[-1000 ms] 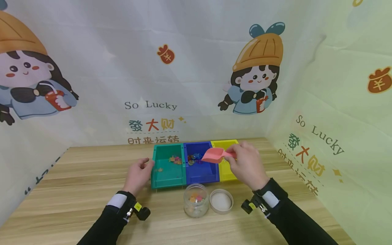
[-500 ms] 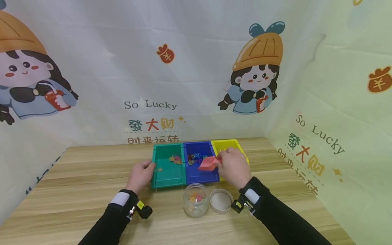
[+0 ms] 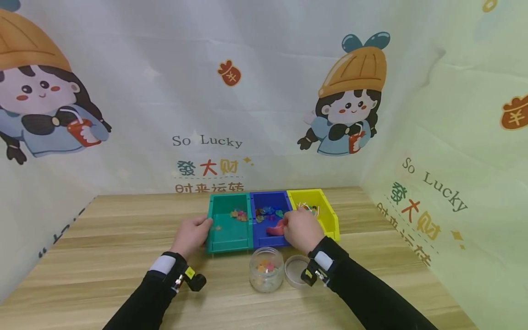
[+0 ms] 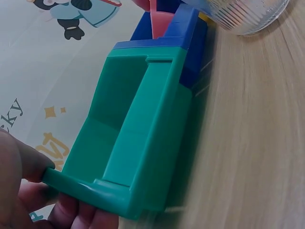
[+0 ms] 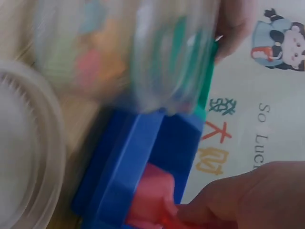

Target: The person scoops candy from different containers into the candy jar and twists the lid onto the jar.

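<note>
My left hand [image 3: 190, 237] grips the left wall of a green bin [image 3: 227, 246], thumb over the rim and fingers beneath it in the left wrist view. With my right hand [image 3: 304, 230] I pinch the handle of a pink scoop [image 3: 275, 229]. The scoop's blade is down inside the blue bin [image 3: 270, 241], near its front; the right wrist view shows the scoop [image 5: 151, 195] there too. Small shiny coloured pieces [image 3: 267, 212] lie behind it. Orange and pink pieces [image 3: 239, 214] sit in the green bin. Whether the scoop carries anything is unclear.
A yellow bin [image 3: 331, 224] with white sticks [image 3: 307, 208] adjoins the blue one on the right. In front stands an uncovered clear jar [image 3: 266, 279] with coloured pieces inside. Its likely lid [image 3: 294, 271] lies beside it, under my right wrist. A printed cloth [image 3: 264, 114] hangs behind.
My right hand has moved left and down, lowering the scoop from above the bins into the blue one. My left hand has come to grip the green bin's edge. The view has shifted slightly.
</note>
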Motion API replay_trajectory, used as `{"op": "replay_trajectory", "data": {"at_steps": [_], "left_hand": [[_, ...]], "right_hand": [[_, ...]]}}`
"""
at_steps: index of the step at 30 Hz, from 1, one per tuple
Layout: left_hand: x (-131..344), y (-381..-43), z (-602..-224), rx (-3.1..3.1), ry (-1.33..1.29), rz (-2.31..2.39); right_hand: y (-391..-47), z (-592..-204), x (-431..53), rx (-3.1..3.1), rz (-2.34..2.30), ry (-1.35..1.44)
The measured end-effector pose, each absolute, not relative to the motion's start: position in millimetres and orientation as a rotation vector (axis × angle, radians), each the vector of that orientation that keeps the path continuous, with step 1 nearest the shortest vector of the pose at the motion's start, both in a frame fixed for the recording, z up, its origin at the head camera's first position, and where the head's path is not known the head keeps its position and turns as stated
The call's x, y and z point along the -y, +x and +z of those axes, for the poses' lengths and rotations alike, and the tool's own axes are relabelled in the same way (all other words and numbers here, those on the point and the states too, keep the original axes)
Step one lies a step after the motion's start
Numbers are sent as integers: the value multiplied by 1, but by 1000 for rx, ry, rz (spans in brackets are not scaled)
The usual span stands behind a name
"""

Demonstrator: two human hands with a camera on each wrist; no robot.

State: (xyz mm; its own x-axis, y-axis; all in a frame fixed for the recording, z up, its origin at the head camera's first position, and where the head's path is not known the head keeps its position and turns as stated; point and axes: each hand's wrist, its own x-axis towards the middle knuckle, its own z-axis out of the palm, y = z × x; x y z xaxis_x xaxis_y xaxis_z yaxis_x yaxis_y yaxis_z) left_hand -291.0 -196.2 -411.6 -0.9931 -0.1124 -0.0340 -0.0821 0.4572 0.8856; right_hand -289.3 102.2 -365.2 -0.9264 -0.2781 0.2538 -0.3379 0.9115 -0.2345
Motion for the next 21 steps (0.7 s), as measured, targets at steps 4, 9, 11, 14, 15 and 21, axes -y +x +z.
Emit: {"op": "replay_trajectory", "data": {"at_steps": [4,9,11,14,15,21], "left_hand": [[197,-292,-410,2668,165,-1611],[197,-292,-410,2671,156,-1615],[197,-292,-410,2674,161,-1625],[196,-292,-411,2677,158,-1640],[196,-292,-411,2680,160,-1645],[196,-292,-411,2690,149,-1641]], "right_hand": [[-291,-359,-95,2930,434,476],[-298,-355,-85,2899,175,467],[-302,-354,-80,2902,110,443],[-307,-352,-74,2925,74,397],[-309,-351,-73,2938,67,376],[-318,-348,-65,2972,59,330]]}}
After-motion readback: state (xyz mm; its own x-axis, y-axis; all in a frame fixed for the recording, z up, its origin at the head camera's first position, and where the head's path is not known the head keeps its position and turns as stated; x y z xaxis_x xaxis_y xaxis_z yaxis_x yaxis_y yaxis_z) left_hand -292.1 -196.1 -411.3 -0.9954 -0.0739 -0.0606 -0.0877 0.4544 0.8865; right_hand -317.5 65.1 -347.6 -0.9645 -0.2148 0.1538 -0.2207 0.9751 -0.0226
